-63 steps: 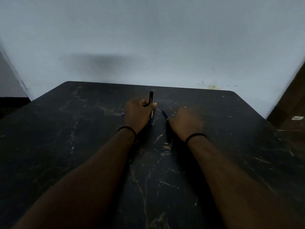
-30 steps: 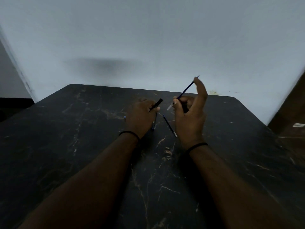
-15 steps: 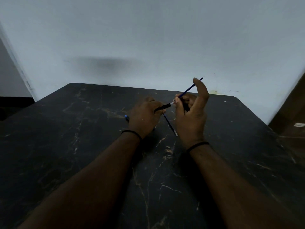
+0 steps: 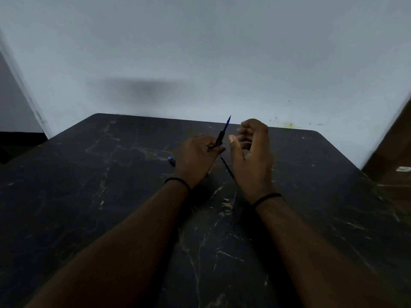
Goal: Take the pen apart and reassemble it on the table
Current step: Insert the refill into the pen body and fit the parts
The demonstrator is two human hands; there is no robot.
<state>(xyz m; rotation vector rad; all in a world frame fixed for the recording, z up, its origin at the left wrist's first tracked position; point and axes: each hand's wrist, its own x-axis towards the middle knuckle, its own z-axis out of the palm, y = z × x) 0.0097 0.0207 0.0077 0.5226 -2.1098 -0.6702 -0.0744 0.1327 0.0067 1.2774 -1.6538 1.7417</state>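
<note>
Left hand (image 4: 195, 157) grip pinching slim black plastic pen barrel (image 4: 219, 138), thin blue refill (image 4: 227, 124) now seated inside, right hand (image 4: 252, 156) released it, fingers loosely curled, empty, above dark marbled bench (image 4: 111, 196).

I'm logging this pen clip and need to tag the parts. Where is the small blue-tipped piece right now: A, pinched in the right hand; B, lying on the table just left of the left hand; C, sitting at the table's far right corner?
B: the blue-tipped piece lies on the dark table just left of the left hand, which grips the pen barrel.
</note>
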